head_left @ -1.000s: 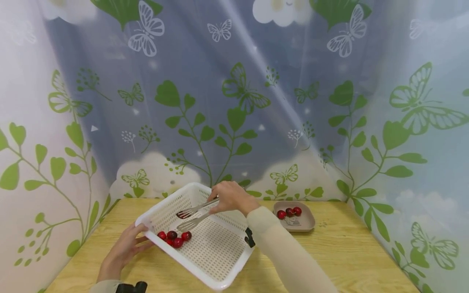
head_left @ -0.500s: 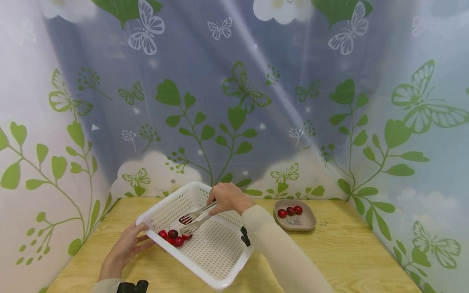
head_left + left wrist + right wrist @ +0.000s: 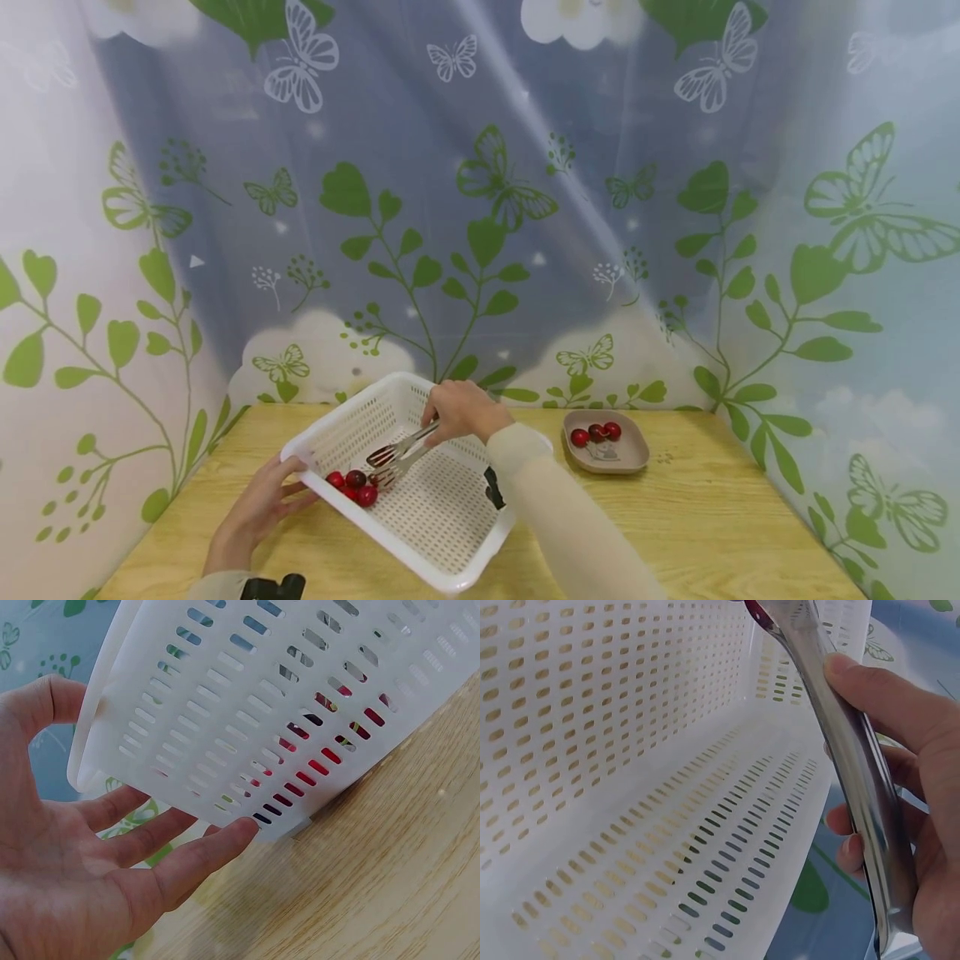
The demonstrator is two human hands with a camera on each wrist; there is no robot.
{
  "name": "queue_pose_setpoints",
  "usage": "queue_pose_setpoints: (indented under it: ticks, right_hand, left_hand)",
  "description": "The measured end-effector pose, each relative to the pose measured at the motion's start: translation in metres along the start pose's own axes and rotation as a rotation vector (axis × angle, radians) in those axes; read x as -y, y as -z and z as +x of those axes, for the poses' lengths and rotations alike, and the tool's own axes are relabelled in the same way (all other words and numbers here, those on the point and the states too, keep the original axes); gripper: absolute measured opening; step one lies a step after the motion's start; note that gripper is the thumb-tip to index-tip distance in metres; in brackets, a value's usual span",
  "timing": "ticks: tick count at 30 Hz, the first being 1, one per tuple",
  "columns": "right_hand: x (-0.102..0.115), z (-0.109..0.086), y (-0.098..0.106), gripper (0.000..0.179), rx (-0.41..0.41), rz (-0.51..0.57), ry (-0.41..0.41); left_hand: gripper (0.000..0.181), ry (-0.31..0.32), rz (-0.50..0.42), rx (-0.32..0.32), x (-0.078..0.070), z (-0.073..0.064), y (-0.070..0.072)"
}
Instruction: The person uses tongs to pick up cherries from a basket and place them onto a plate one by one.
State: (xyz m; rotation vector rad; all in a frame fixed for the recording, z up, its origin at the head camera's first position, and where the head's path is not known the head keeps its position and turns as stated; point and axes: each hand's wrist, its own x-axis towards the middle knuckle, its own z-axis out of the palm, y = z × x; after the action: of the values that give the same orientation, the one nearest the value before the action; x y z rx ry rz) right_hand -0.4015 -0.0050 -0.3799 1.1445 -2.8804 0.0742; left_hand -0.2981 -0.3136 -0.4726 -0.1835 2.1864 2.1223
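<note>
A white perforated plastic basket point(image 3: 397, 546) stands tilted on the table, several red cherries point(image 3: 367, 496) gathered at its left side. My left hand point(image 3: 258, 508) holds that side, thumb over the rim and fingers against the outer wall, as the left wrist view shows. Metal tongs point(image 3: 408, 447) with slotted ends are in my right hand point(image 3: 465, 410), which grips them from above inside the basket. Their ends are at the right edge of the cherries, around or against one of them; I cannot tell if it is pinched. In the right wrist view a red patch point(image 3: 757, 611) shows by the tongs point(image 3: 855, 780).
To the right on the wooden table point(image 3: 712, 517) sits a small beige dish point(image 3: 632, 460) holding 3 cherries point(image 3: 580, 437). A printed curtain point(image 3: 420, 275) with leaves and butterflies stands close behind the table and along both sides.
The right hand and the tongs have lowered toward the cherries, the ends now over the rightmost one and closer together. The left hand and the basket have barely moved.
</note>
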Motion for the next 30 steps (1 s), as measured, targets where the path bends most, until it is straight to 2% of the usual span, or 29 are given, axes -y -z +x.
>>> queue_pose_setpoints:
  ticks: [23, 30]
  right_hand:
    - [0.002, 0.001, -0.010, 0.025, -0.002, -0.022, 0.011]
    - [0.001, 0.000, -0.003, 0.027, -0.036, -0.011, 0.025]
  left_hand:
    - [0.059, 0.002, 0.014, -0.009, 0.000, 0.001, -0.001]
    - [0.059, 0.002, 0.029, -0.019, 0.000, 0.003, -0.002]
